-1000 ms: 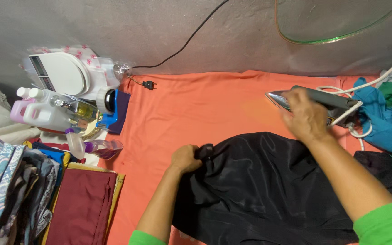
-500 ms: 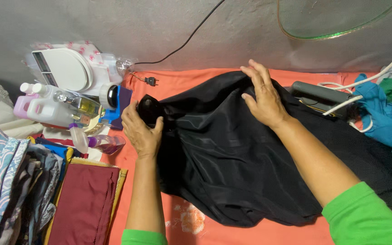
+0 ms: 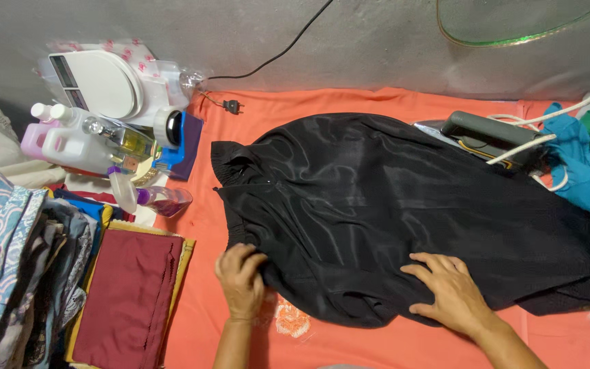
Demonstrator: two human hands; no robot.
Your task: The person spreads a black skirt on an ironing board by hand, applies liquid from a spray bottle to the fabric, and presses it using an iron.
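While both hands rest at the near edge, these lines go from near to far.
Left hand: fingers curled over the near left edge of the black garment, pinching a bit of the cloth.
Right hand: flat on the near part of the garment, fingers spread and straight, holding nothing.
Black garment: spread on the orange cloth, in the middle, its collar toward the left.
Maroon folded cloth: just left of the left hand, on a yellow-edged piece.
Pile of clothes: at the far left, near the maroon cloth.
Spray bottle: lying beside the pile, apart from the garment.
White bottles: behind the spray bottle.
Iron: at the right, touching the far edge of the garment, with its white cord over it.
Blue cloth: right of the iron.
Kitchen scale: far left, by the grey wall.
Black cable: on the wall, its plug on the orange cloth.
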